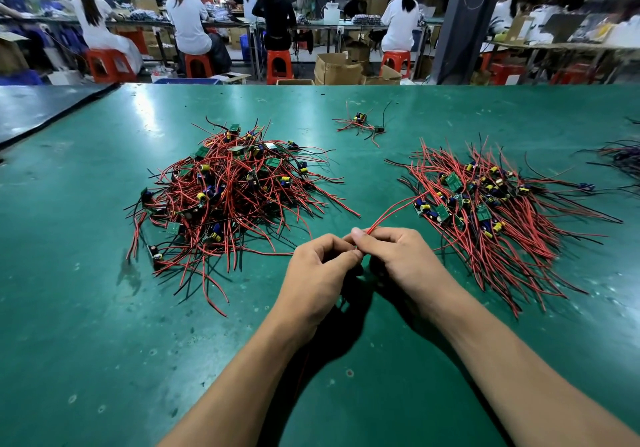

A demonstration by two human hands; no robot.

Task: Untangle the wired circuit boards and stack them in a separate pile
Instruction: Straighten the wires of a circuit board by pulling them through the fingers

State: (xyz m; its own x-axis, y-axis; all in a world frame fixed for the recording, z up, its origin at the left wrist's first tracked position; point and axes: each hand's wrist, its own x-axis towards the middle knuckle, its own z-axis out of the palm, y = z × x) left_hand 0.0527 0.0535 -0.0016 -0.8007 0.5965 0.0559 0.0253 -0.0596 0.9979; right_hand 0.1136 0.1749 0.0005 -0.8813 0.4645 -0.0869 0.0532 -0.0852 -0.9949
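Note:
A tangled heap of small green circuit boards with red and black wires lies on the green table mat, left of centre. A flatter, more ordered pile of the same boards spreads at the right. My left hand and my right hand meet between the two piles, low over the mat. Both pinch a pair of red wires that run up and right to a board at the near edge of the right pile. Whatever lies under my hands is hidden.
A small cluster of wired boards lies apart at the back centre. More wired boards show at the right edge. A dark mat adjoins at the far left. Beyond the table, seated people work on red stools among cardboard boxes.

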